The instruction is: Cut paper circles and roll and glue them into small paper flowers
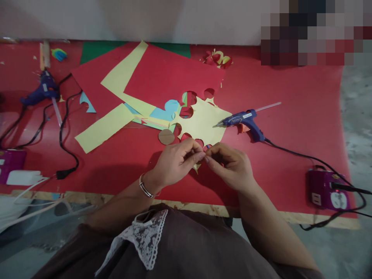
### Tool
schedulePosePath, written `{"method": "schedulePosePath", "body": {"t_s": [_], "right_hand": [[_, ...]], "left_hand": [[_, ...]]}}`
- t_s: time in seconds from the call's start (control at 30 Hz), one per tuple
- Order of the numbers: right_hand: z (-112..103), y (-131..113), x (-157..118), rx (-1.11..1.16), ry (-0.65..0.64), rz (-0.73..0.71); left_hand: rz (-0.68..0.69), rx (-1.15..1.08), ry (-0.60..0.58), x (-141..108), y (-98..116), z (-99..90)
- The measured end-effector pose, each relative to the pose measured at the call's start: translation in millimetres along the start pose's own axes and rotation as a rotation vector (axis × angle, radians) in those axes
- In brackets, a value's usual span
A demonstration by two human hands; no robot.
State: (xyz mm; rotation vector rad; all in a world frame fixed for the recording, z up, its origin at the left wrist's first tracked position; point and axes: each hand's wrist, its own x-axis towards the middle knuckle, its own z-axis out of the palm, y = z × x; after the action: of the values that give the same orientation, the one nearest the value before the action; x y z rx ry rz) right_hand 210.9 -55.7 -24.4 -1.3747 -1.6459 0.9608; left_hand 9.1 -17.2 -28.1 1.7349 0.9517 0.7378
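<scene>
My left hand (180, 161) and my right hand (231, 164) meet fingertip to fingertip above the red tabletop. Both are closed in a pinch; whatever sits between the fingertips is too small or hidden to name. Just beyond them lies a pale yellow paper sheet (200, 120) with scalloped cut-outs along its edge. A blue glue gun (245, 121) rests with its nozzle on that sheet, a clear glue stick in its back. A brown cardboard disc (166, 136) lies near my left hand. Below my fingers is a small yellow paper scrap (197, 167).
Red paper (171, 73) and a yellow paper strip (104, 128) cover the middle. Another blue glue gun (43, 88) stands at the left with black cords. A purple power socket (325, 190) sits at the right front edge. Curled paper pieces (217, 59) lie at the back.
</scene>
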Motion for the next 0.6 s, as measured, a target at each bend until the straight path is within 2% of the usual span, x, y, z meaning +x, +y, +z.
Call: {"method": "schedulePosePath", "body": {"t_s": [0.2, 0.37, 0.43, 0.53, 0.6], "right_hand": [[0, 2, -2, 0.022, -0.002, 0.051], [0, 6, -2, 0.067, 0.04, 0.128], [1, 6, -1, 0.065, 0.057, 0.138], [1, 5, -1, 0.044, 0.068, 0.115], [1, 5, -1, 0.028, 0.08, 0.103]], "left_hand": [[-0.069, -0.12, 0.015, -1, 0, 2.3], [-0.173, -0.241, 0.151, 3, -5, -9.1], [-0.227, -0.322, 0.105, 5, -7, -8.4], [-0.334, -0.519, -0.053, 7, -6, -1.7], [-0.385, -0.593, -0.098, 7, -4, 2.1]]}}
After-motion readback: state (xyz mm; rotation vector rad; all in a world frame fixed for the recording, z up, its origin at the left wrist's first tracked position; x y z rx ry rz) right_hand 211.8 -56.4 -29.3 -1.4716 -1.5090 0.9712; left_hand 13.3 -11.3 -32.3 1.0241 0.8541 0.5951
